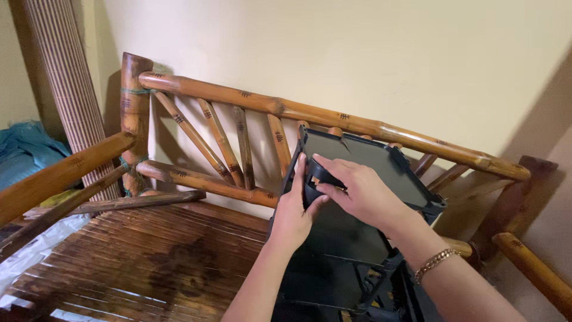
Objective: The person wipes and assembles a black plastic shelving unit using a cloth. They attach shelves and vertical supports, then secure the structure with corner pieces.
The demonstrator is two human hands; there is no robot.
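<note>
1. Rack (381, 173), dark plastic with flat shelves, stands on the bench (149, 262) at about 5 o'clock in the frame, its top shelf tilted and leaning toward the bench's backrest (333, 119).
2. Bracket (319, 179), a small dark curved piece, sits at the top shelf's near-left corner, between the two hands.
3. Left hand (292, 217) comes up from 6 o'clock, palm against the rack's left edge, fingers extended upward along the corner post and touching the bracket from the left.
4. Right hand (357, 191) reaches in from 4 o'clock, fingers curled over the bracket and pinching it from the right; a gold bracelet (435, 262) circles its wrist.
5. Lower shelves and frame of the rack show at 6 o'clock beneath the forearms, partly hidden.
6. Bench seat is slatted, glossy dark-brown bamboo; an armrest (65, 173) of thick poles runs at 9 o'clock.
7. Rolled mat (65, 89) stands upright at 10 o'clock beside the wall (387, 53).
8. Blue cloth (24, 149) lies at 9 o'clock, behind the armrest.
</note>
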